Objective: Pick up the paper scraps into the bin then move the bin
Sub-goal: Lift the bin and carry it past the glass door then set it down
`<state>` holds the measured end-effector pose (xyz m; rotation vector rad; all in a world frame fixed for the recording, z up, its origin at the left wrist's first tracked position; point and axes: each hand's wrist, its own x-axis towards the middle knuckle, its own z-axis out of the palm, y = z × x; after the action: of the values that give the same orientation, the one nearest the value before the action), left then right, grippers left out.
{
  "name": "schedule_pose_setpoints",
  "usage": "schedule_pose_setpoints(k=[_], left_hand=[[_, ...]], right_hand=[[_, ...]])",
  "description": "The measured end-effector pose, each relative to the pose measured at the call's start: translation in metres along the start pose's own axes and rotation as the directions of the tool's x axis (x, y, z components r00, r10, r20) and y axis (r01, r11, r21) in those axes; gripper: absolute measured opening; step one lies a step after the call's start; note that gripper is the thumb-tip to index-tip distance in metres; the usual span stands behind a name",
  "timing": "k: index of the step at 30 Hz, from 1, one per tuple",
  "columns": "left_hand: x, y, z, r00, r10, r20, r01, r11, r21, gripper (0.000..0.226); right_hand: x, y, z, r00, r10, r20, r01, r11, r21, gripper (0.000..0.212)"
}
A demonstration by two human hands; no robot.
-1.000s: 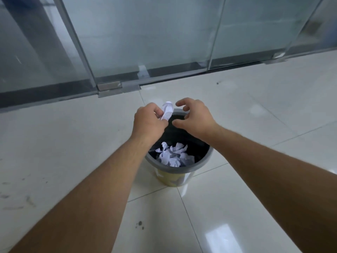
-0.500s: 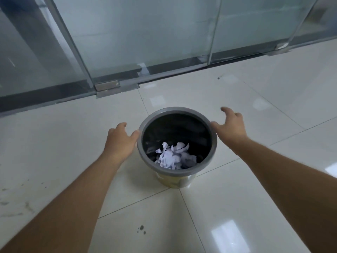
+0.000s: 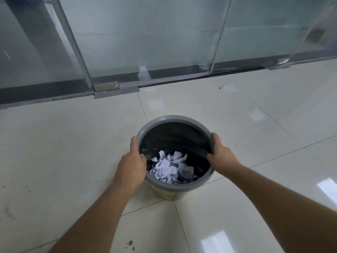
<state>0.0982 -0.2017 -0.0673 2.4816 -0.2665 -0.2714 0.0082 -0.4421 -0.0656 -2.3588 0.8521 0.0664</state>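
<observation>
Bin [image 3: 165,185], grey-rimmed, black-lined, stood on the tiled floor [image 3: 73,143] near glass doors [image 3: 145,33]. Crumpled paper scraps [image 3: 170,168] lay inside. Left hand [image 3: 131,164] and right hand [image 3: 221,152] each clasped opposite sides of its rim.

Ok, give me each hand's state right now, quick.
Left hand: closed on the left side of the bin rim.
Right hand: closed on the rim's right side, thumb inside.
</observation>
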Motion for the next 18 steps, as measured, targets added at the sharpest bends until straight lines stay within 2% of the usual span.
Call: schedule_pose_setpoints(k=[4, 9, 13, 18], left_hand=[[-0.002, -0.002, -0.003, 1.0, -0.03, -0.001, 0.03, 0.994, -0.101, 0.053], [-0.027, 0.017, -0.06, 0.996, -0.084, 0.005, 0.084, 0.993, -0.089, 0.057], [-0.053, 0.069, -0.168, 0.992, -0.123, 0.027, 0.125, 0.988, -0.094, 0.057], [-0.076, 0.184, -0.362, 0.993, -0.118, -0.019, 0.114, 0.985, -0.13, 0.051]], right_hand=[[-0.003, -0.003, 0.001, 1.0, -0.007, -0.028, 0.008, 1.0, 0.024, 0.052], [-0.038, -0.039, -0.03, 1.0, -0.01, -0.008, 0.011, 0.998, 0.059, 0.053], [-0.076, -0.115, -0.114, 0.999, -0.028, 0.024, 0.027, 0.997, 0.066, 0.055], [-0.122, -0.256, -0.276, 0.994, -0.11, 0.029, 0.106, 0.988, 0.112, 0.058]])
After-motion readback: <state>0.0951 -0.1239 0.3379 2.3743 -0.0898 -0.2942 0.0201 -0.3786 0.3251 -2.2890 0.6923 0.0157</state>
